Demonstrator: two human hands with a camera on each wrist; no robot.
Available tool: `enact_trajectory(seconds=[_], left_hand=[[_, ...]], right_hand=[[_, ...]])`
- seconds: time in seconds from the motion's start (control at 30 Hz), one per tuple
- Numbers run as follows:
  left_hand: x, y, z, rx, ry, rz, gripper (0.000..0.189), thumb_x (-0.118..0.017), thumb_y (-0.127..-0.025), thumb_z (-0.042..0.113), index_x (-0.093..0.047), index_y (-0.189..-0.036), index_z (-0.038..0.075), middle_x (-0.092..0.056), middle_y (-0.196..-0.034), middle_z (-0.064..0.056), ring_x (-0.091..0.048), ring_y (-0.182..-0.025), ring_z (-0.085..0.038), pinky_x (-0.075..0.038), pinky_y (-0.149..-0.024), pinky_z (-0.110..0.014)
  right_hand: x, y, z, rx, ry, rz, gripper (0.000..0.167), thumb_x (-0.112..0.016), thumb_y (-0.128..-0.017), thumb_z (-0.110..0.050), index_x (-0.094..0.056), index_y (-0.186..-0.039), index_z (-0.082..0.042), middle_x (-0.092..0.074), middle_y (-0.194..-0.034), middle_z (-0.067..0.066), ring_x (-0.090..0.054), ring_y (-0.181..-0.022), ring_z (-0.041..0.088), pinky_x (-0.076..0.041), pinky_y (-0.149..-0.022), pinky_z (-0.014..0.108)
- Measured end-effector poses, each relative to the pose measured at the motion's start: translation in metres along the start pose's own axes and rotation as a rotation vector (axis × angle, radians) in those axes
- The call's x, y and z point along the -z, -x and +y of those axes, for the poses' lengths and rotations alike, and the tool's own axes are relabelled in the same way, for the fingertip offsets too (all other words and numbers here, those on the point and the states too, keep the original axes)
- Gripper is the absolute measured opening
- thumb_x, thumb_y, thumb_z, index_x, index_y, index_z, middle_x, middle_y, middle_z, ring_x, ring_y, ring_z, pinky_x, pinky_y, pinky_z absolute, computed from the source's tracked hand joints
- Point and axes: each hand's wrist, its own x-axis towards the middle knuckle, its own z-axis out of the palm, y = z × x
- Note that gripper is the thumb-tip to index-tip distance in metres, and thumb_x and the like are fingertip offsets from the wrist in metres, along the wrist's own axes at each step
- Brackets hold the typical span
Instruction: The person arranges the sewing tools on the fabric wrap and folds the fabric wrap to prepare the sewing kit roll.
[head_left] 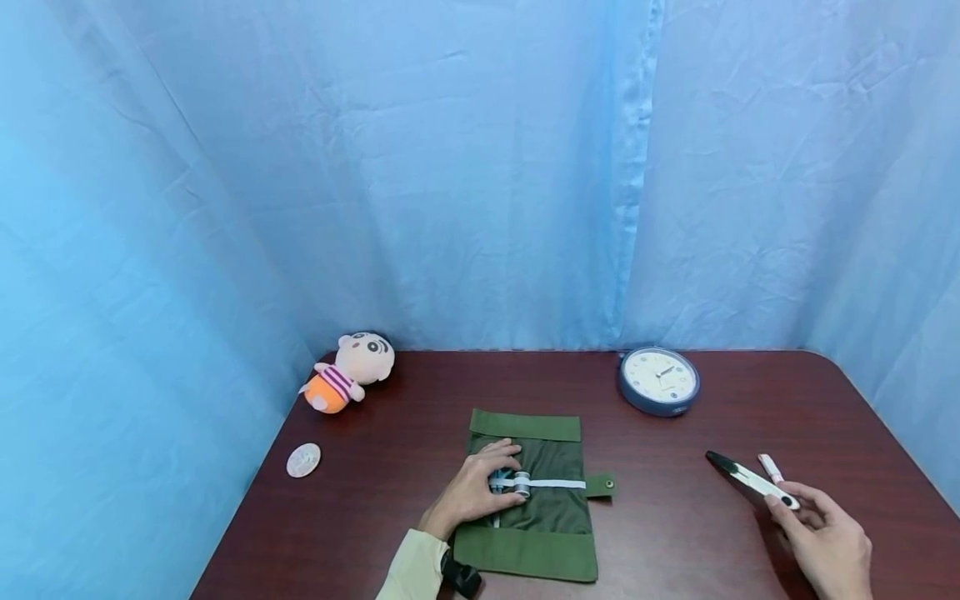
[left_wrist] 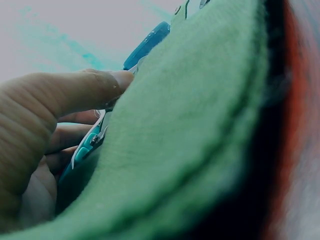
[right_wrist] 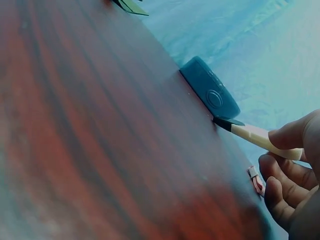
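Observation:
A green cloth roll-up pouch (head_left: pixel 536 554) lies unfolded on the table, a white elastic band (head_left: pixel 558 483) running across its middle. My left hand (head_left: pixel 472 492) rests over the pouch's left half. Its thumb and fingers pinch a small grey-and-white thread spool (head_left: pixel 522 485) at the band. Beside that spool, a light-blue item (left_wrist: pixel 89 145) is partly hidden by the fingers. Off to the right, above the table, my right hand (head_left: pixel 825 533) holds white thread snips (head_left: pixel 753 481) with a black tip, gripped between thumb and fingers at the rear end.
A small pink-and-white item (head_left: pixel 769 467) is just beyond the right hand. A round blue clock (head_left: pixel 658 382) stands at the back right. At the back left sits a plush doll (head_left: pixel 348 373), with a white round disc (head_left: pixel 303 460) nearer the left edge. Blue curtains (head_left: pixel 487 208) surround the table.

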Motion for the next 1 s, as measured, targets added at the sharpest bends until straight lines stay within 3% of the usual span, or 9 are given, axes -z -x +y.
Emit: enact_trajectory(seconds=[0.13, 0.23, 0.43, 0.53, 0.7, 1.0], left_hand=[[0.001, 0.000, 0.002, 0.002, -0.005, -0.001, 0.036, -0.079, -0.087, 0.032, -0.071, -0.118, 0.017, -0.057, -0.148, -0.001, -0.045, -0.146, -0.023, -0.041, -0.118, -0.046], [0.001, 0.000, 0.002, 0.004, -0.004, -0.004, 0.036, -0.079, -0.087, 0.032, -0.071, -0.118, 0.017, -0.057, -0.148, -0.001, -0.045, -0.146, -0.023, -0.041, -0.118, -0.046], [0.001, 0.001, 0.002, 0.007, 0.000, -0.005, 0.036, -0.079, -0.087, 0.033, -0.071, -0.118, 0.017, -0.057, -0.148, -0.002, -0.045, -0.146, -0.024, -0.042, -0.118, -0.047], [0.001, 0.001, 0.002, -0.001, 0.001, 0.003, 0.035, -0.079, -0.087, 0.032, -0.071, -0.118, 0.017, -0.057, -0.148, -0.002, -0.045, -0.145, -0.024, -0.042, -0.117, -0.047], [0.001, 0.001, 0.001, -0.021, 0.000, 0.013, 0.035, -0.079, -0.087, 0.032, -0.071, -0.117, 0.016, -0.058, -0.147, -0.004, -0.046, -0.145, -0.027, -0.043, -0.116, -0.048], [0.001, 0.001, 0.002, -0.009, 0.013, -0.009, 0.038, -0.078, -0.088, 0.032, -0.070, -0.121, 0.016, -0.056, -0.149, -0.005, -0.043, -0.147, -0.027, -0.043, -0.117, -0.046]], right_hand=[[0.001, -0.002, -0.002, -0.021, -0.062, 0.000, 0.013, -0.071, -0.093, -0.030, -0.066, -0.105, -0.028, -0.055, -0.056, -0.040, -0.059, -0.050, -0.013, -0.050, -0.046, 0.014], [0.003, -0.005, -0.004, -0.039, -0.075, -0.002, 0.013, -0.070, -0.094, -0.030, -0.066, -0.106, -0.029, -0.056, -0.055, -0.038, -0.059, -0.052, -0.013, -0.050, -0.047, 0.014], [0.006, -0.011, -0.009, -0.032, -0.038, 0.020, 0.017, -0.070, -0.093, -0.036, -0.067, -0.108, -0.031, -0.055, -0.057, -0.041, -0.057, -0.053, -0.015, -0.038, -0.058, 0.009], [0.006, -0.013, -0.012, 0.005, -0.085, 0.041, 0.017, -0.073, -0.092, -0.031, -0.070, -0.108, -0.030, -0.056, -0.058, -0.040, -0.056, -0.055, -0.018, -0.036, -0.059, 0.006], [0.006, -0.016, -0.015, 0.051, -0.155, 0.057, 0.020, -0.075, -0.090, -0.023, -0.072, -0.109, -0.030, -0.060, -0.059, -0.037, -0.058, -0.056, -0.018, -0.039, -0.057, 0.004], [0.007, -0.023, -0.018, 0.020, -0.170, 0.069, 0.019, -0.073, -0.092, -0.024, -0.069, -0.107, -0.034, -0.060, -0.059, -0.037, -0.061, -0.053, -0.013, -0.044, -0.053, 0.004]])
